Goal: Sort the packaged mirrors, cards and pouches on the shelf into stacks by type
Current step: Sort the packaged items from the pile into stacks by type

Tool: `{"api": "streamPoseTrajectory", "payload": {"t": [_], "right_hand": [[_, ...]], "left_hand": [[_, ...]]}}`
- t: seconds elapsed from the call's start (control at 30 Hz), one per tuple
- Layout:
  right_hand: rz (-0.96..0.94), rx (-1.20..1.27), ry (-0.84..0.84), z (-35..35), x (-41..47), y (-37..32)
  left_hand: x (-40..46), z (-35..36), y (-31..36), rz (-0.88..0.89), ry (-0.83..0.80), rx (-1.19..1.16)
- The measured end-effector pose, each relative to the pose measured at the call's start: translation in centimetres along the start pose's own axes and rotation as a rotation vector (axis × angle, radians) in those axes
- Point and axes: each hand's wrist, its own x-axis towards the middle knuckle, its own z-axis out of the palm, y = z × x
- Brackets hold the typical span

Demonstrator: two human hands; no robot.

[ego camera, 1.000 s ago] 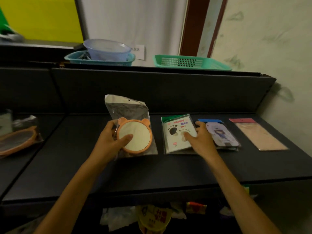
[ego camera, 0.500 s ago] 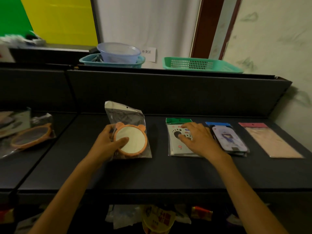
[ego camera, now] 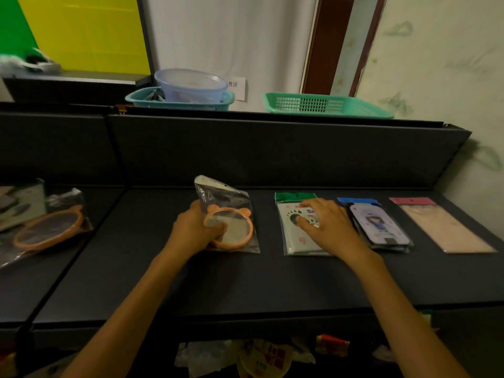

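On the dark shelf (ego camera: 245,282) my left hand (ego camera: 192,230) grips the left edge of a bagged round mirror (ego camera: 234,227) with an orange bear-ear frame, thumb on its face. My right hand (ego camera: 327,227) lies flat, fingers spread, on a stack of green-topped paw-print cards (ego camera: 293,236). Right of it sits a stack of blue-topped packs (ego camera: 381,227) showing a cartoon girl. Farther right lies a long pink-topped pouch (ego camera: 447,227). A second bagged orange mirror (ego camera: 49,230) rests on the neighbouring shelf at left.
The shelf's tall dark back panel (ego camera: 272,148) rises behind the items. On top stand a teal basket (ego camera: 177,102) holding a clear bowl and a green mesh tray (ego camera: 327,106). A wall closes the right side. Loose packages show below the shelf's front edge.
My right hand slid left from the cartoon packs onto the paw-print cards. My left hand kept hold of the mirror. The view shifted left, showing more of the left shelf.
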Motion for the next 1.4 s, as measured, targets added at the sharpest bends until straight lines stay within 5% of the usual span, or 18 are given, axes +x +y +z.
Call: {"api": "streamPoseTrajectory", "payload": {"t": [0.27, 0.73, 1.4], "right_hand": [[-0.036, 0.019, -0.02, -0.1, 0.5, -0.3], [-0.25, 0.082, -0.1, 4.1, 1.2, -7.3], [-0.317, 0.06, -0.12, 14.2, -2.0, -35.7]], "left_hand": [[-0.7, -1.5, 0.3, 0.161, 0.055, 0.445], [-6.4, -6.2, -4.1, 0.098, 0.201, 0.647], [-13.1, -28.4, -23.7, 0.037, 0.205, 0.632]]}}
